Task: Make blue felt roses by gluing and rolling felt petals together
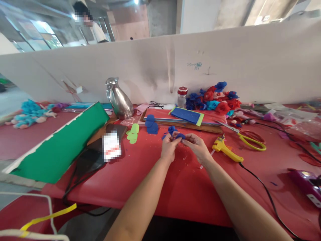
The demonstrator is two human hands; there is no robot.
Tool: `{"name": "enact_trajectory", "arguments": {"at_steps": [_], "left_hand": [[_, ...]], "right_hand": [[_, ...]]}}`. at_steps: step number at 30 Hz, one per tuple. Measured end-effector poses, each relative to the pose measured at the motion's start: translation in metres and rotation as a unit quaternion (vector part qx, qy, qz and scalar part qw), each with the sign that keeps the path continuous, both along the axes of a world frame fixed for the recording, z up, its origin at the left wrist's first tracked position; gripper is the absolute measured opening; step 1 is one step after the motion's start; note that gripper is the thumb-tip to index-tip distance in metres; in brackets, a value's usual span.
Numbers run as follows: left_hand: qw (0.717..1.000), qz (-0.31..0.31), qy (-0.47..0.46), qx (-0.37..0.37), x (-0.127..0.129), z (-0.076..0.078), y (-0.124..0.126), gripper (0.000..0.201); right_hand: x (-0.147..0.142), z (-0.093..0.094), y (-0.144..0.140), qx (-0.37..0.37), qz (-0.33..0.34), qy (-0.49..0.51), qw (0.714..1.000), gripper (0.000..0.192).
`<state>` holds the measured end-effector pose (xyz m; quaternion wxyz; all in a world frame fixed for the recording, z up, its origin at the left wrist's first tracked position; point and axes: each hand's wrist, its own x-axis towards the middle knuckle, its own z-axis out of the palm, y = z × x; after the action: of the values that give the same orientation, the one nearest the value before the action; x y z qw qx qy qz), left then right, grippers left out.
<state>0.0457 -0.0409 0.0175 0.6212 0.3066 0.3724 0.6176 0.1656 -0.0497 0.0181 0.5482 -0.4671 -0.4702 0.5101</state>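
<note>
Both hands meet over the red table. Between their fingertips is a small blue paper petal (180,136); my left hand (169,147) pinches its left side. My right hand (197,146) has its thumb and fingers closed on the right side. Just behind my left fingers sits another bit of blue paper (172,129), partly hidden. Beyond, to the left, lie blue petal cut-outs (151,126) and light green cut-outs (133,133). A yellow glue gun (227,150) rests to the right of my right hand, and yellow-handled scissors (250,140) lie farther right.
Behind my hands is a paper stack (210,127) with a blue sheet (187,115) on top. Paper flowers (217,100), a jar (182,97) and a metal jug (120,100) stand along the partition. A green board (62,144) and black bag (92,155) lie left. The glue gun's cord (263,187) runs right.
</note>
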Motion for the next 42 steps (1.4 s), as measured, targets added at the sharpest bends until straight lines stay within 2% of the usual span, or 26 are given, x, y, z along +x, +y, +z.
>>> {"name": "enact_trajectory", "arguments": {"at_steps": [4, 8, 11, 15, 19, 22, 25, 26, 29, 31, 33, 35, 39, 42], "left_hand": [[0.999, -0.043, -0.014, -0.013, 0.002, 0.002, -0.001, 0.036], [0.998, -0.056, 0.0, -0.023, 0.005, 0.001, -0.002, 0.036], [0.998, -0.045, 0.043, -0.009, 0.005, 0.0, -0.003, 0.029], [0.998, -0.03, 0.057, 0.012, 0.004, -0.002, -0.004, 0.024], [0.998, 0.005, 0.065, -0.008, 0.002, -0.007, 0.0, 0.022], [0.995, 0.04, 0.087, -0.014, -0.001, -0.004, 0.001, 0.013], [0.994, 0.044, 0.08, -0.063, -0.004, 0.007, 0.0, 0.011], [0.993, 0.018, 0.071, -0.087, -0.004, 0.012, -0.001, 0.013], [0.993, -0.049, 0.035, -0.097, 0.001, 0.024, 0.0, 0.018], [0.99, -0.091, 0.041, -0.096, 0.007, 0.025, 0.001, 0.02], [0.985, -0.109, 0.069, -0.114, 0.014, 0.021, 0.002, 0.021], [0.979, -0.117, 0.106, -0.133, 0.017, 0.012, 0.005, 0.02], [0.97, -0.102, 0.19, -0.112, 0.017, -0.004, 0.01, 0.014], [0.963, -0.091, 0.235, -0.099, 0.016, -0.01, 0.012, 0.009]], "right_hand": [[0.001, 0.0, 0.0, 0.011, -0.028, 0.002, 1.0, 0.026], [0.005, 0.001, 0.001, 0.033, -0.014, -0.039, 0.999, 0.018], [0.007, 0.001, 0.001, 0.041, -0.006, -0.071, 0.997, 0.016], [0.007, -0.002, 0.001, 0.062, -0.033, -0.096, 0.993, 0.02], [0.006, -0.001, 0.001, 0.069, -0.02, -0.125, 0.99, 0.028], [0.02, 0.005, -0.002, 0.072, -0.068, -0.182, 0.978, 0.029], [0.057, 0.012, -0.014, 0.094, -0.149, -0.271, 0.946, 0.027], [0.071, 0.012, -0.02, 0.096, -0.177, -0.314, 0.928, 0.026], [0.112, 0.01, -0.039, 0.067, -0.229, -0.485, 0.842, 0.025], [0.128, 0.004, -0.049, 0.02, -0.219, -0.596, 0.772, 0.034], [0.133, -0.002, -0.054, -0.033, -0.185, -0.665, 0.723, 0.044], [0.133, -0.009, -0.052, -0.057, -0.15, -0.69, 0.706, 0.048], [0.132, -0.016, -0.042, -0.034, -0.125, -0.686, 0.716, 0.051], [0.14, -0.018, -0.038, -0.022, -0.129, -0.677, 0.724, 0.048]]}}
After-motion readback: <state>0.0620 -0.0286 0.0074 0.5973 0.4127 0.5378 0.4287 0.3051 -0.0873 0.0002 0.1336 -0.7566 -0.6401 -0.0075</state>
